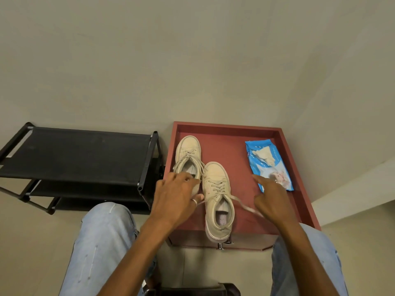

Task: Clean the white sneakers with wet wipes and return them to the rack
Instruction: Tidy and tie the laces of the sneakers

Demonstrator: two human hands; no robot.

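Black metal-frame shoe rack with fabric shelves (81, 154) at left, top shelf bare. Red-brown wooden table with raised rim (226, 127) just right of it. Both off-white lace-up sneakers sit on the table, toes far: far sneaker (188, 150) at the left edge, near sneaker (215, 182) touching it, heel overhanging the near rim. Blue plastic wet wipes pack (267, 165) lies flat on the table's right side, apart from the shoes

Handling, judged: sneakers light, uppers soft, soles stiff, so take by heel collar or with a hand inside the opening. Loose laces can snag or drag. The overhanging heel could tip off if nudged. Pack soft and crinkly, likely slick; hold it down with one hand and pull a wipe with the other

Left hand (177, 197) lies fingers bent over the far sneaker's heel; cannot tell if it grips. Right hand (271, 199) has index finger straight toward the pack, other fingers curled; loose lace (243, 205) runs under it, a pinch can't be confirmed

Hidden: far sneaker's heel, lace end, pack's near corner, soles, lower rack shelves mostly shadowed, pack print unreadable
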